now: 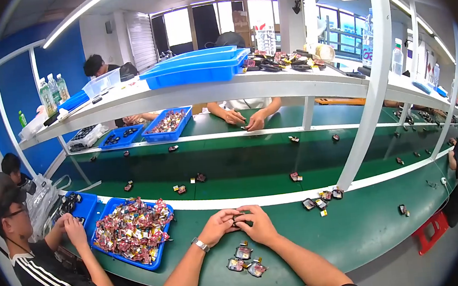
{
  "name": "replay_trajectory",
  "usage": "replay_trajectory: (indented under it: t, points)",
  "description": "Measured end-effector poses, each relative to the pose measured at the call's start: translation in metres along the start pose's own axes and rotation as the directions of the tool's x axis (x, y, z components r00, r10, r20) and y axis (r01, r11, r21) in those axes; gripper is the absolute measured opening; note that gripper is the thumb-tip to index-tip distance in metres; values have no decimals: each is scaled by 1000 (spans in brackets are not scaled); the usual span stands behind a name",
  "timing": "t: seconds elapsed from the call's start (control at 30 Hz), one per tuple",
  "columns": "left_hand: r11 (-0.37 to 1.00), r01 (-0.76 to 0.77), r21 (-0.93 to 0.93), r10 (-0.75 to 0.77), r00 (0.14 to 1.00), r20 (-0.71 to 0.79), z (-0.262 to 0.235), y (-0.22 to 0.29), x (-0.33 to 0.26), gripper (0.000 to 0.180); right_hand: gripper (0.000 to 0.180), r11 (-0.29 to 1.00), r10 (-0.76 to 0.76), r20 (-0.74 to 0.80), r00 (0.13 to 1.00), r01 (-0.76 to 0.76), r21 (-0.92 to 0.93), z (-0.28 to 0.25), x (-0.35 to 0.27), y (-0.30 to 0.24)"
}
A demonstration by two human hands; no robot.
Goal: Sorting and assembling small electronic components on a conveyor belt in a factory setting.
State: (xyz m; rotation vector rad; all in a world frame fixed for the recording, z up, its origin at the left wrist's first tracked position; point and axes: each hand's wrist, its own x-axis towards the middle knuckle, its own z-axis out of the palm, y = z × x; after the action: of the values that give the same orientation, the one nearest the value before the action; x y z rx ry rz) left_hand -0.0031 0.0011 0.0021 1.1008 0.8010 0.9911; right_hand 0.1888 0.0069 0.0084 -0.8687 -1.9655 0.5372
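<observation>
My left hand (219, 227), with a metal-banded watch at its wrist, and my right hand (258, 226) meet over the green worktop. Their fingertips close together on a small dark part (235, 220), mostly hidden by the fingers. Just below the hands lie three small electronic assemblies (244, 252), with dark frames, reddish boards and yellow bits. Left of my left hand stands a blue tray (124, 259) heaped with many reddish boards (132, 229).
Beyond a white rail runs a green conveyor belt (242, 166) carrying scattered assemblies. More assemblies (323, 201) lie beside a slanted white post (364, 91). A person (54, 270) works close on the left; another person's hands (244, 118) work opposite. A shelf (284, 85) spans overhead.
</observation>
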Motion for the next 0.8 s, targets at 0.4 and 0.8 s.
replay_trajectory:
  t: [0.4,0.8]
  points:
    - [999,-24,-48,22,999,-29,4,-2,-1,30,17,999,-39,-91,995,36,-34,1,-1,-6]
    - [994,-68,-83,65,997,-38,9,-6,2,30,17,1000,-5,-104,995,7,25,1,0,-6]
